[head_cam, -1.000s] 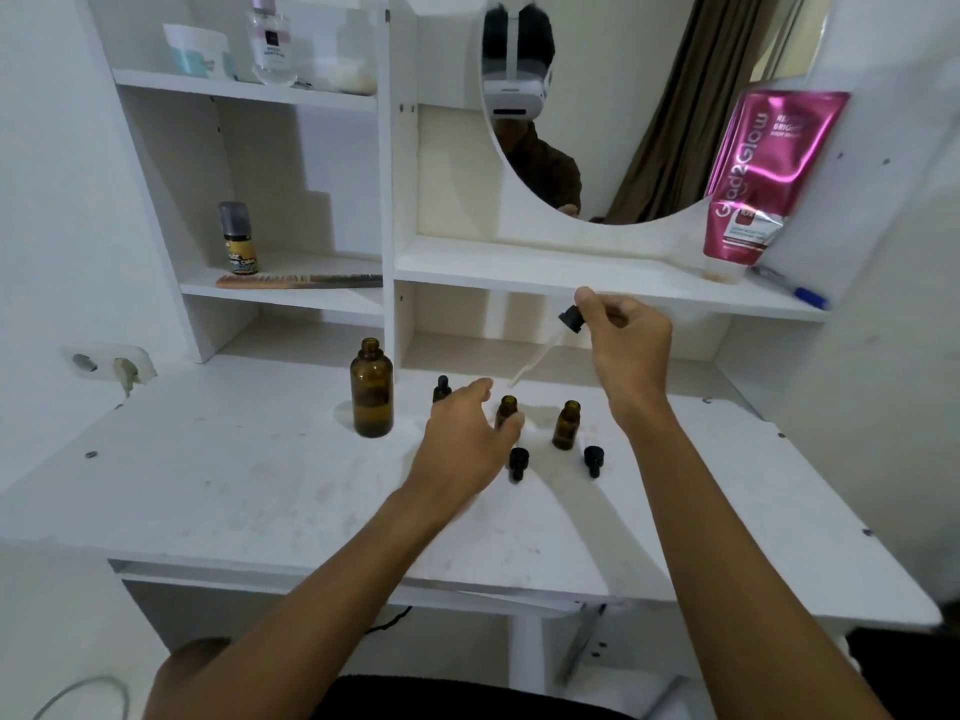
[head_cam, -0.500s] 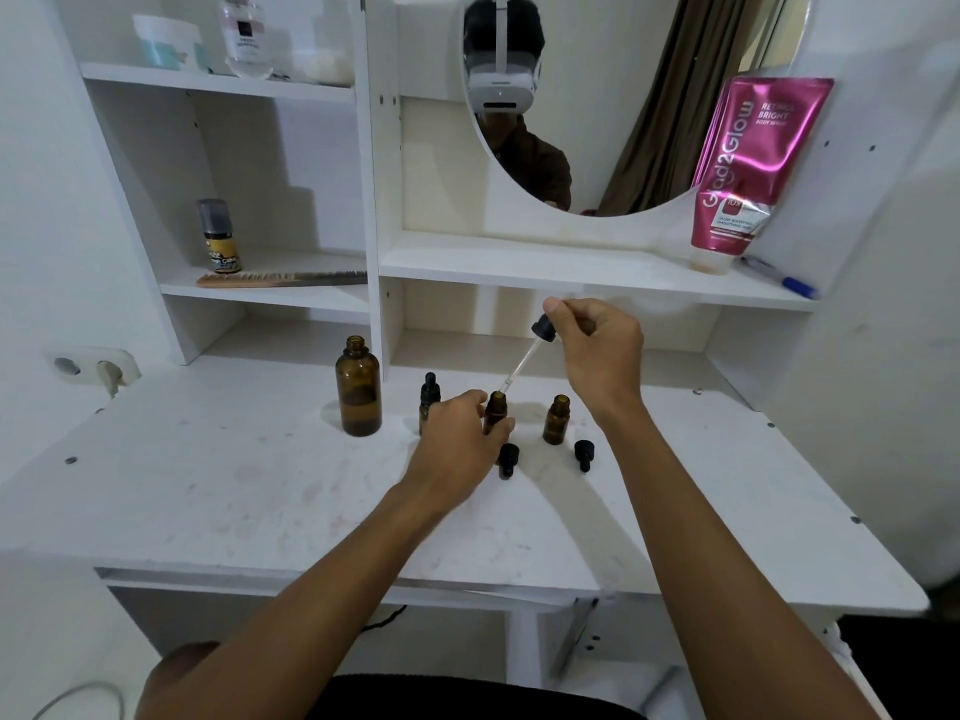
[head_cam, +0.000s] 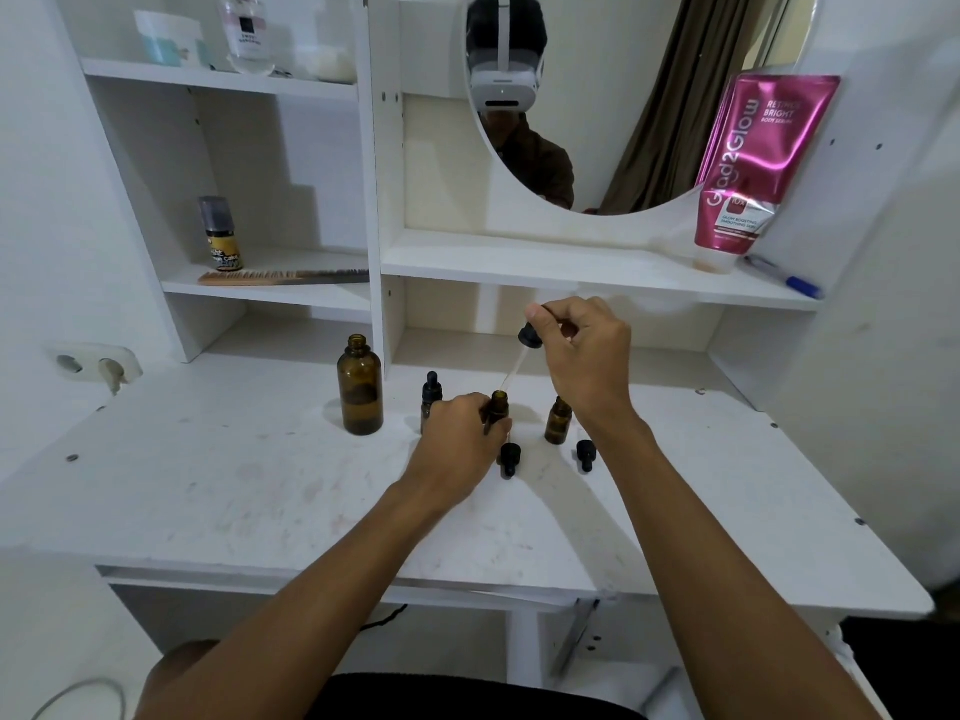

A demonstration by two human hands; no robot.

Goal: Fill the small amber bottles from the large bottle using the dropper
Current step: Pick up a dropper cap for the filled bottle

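The large amber bottle stands open on the white desk, left of centre. My left hand grips the middle small amber bottle, which is open. My right hand pinches the black bulb of the dropper above it, and the glass tip sits at that bottle's mouth. A capped small bottle stands just left of my left hand. Another open small bottle stands to the right. Two black dropper caps lie in front.
Shelves rise behind the desk with a comb, a small yellow bottle, a pink tube and a blue pen. A round mirror hangs above. A wall socket is at the left.
My right hand has lowered the dropper until its tip reached the mouth of the middle small bottle. My left hand has closed around that bottle.
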